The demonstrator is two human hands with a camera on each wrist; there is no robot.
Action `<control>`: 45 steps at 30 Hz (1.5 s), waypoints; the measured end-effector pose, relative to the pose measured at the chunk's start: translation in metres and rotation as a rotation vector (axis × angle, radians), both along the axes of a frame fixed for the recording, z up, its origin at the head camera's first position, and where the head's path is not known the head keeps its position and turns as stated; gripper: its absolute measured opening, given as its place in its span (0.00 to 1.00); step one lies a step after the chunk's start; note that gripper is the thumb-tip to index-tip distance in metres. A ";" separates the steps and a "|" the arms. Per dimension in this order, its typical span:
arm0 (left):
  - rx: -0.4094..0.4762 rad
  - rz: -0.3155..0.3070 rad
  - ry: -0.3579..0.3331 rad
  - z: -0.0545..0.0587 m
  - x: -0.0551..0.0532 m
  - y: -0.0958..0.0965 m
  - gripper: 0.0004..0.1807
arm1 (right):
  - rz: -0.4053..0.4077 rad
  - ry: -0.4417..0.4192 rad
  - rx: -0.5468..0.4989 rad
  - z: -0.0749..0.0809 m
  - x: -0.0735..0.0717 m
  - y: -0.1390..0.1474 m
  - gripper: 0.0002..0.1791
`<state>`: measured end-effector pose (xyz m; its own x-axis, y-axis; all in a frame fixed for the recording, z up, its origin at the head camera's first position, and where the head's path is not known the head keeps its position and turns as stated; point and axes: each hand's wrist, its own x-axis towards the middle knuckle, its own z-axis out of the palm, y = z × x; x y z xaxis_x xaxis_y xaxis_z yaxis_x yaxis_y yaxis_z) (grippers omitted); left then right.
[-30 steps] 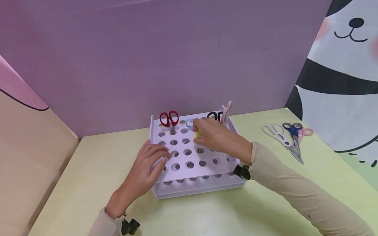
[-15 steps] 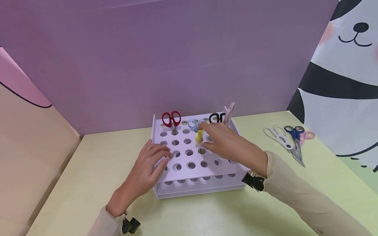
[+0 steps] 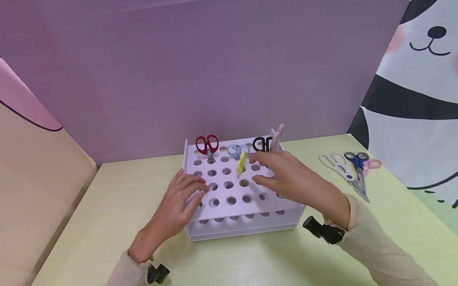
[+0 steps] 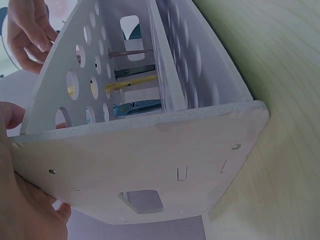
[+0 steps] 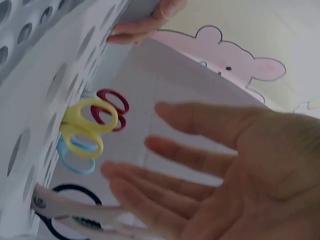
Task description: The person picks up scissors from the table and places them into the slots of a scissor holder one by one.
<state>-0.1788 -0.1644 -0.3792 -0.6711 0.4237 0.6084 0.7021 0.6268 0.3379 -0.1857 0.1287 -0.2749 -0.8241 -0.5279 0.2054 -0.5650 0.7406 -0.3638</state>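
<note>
Yellow-handled scissors (image 3: 241, 162) stand in a hole of the white rack (image 3: 222, 210), blades down. My right hand (image 3: 286, 174) hovers just right of them, fingers spread and holding nothing; the right wrist view shows the yellow handles (image 5: 90, 125) apart from the fingertips. My left hand (image 3: 180, 198) rests on the rack's left edge, its fingers over the top board. Light blue scissors (image 3: 237, 151), red scissors (image 3: 206, 145), black-handled scissors (image 3: 261, 143) and pale pink ones (image 3: 277, 138) also stand in holes. In the left wrist view a yellow blade cover or blade (image 4: 130, 82) shows below the top board.
On the table at the right lie white scissors (image 3: 336, 165), dark blue scissors (image 3: 359, 163) and pink scissors (image 3: 373, 163), close together and overlapping. A purple backdrop (image 3: 229, 71) rises behind the table, with a panda-printed panel (image 3: 411, 131) at the right.
My right hand has let go of the yellow scissors and drawn back to the right, its fingers opening. The scissors stay standing in the rack. My left hand stays in place.
</note>
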 end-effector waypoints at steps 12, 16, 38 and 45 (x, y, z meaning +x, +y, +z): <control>0.010 -0.006 0.009 -0.001 0.000 0.001 0.11 | 0.165 -0.127 -0.040 0.003 0.000 0.045 0.16; 0.006 -0.005 0.002 0.000 0.000 0.001 0.11 | 0.162 -0.112 -0.092 0.006 -0.002 0.069 0.14; 0.004 0.000 0.010 0.002 0.000 -0.002 0.11 | -0.234 0.121 -0.075 -0.026 -0.065 0.149 0.13; -0.002 0.000 0.004 0.000 -0.001 0.000 0.11 | -0.323 0.094 -0.080 -0.047 -0.082 0.165 0.17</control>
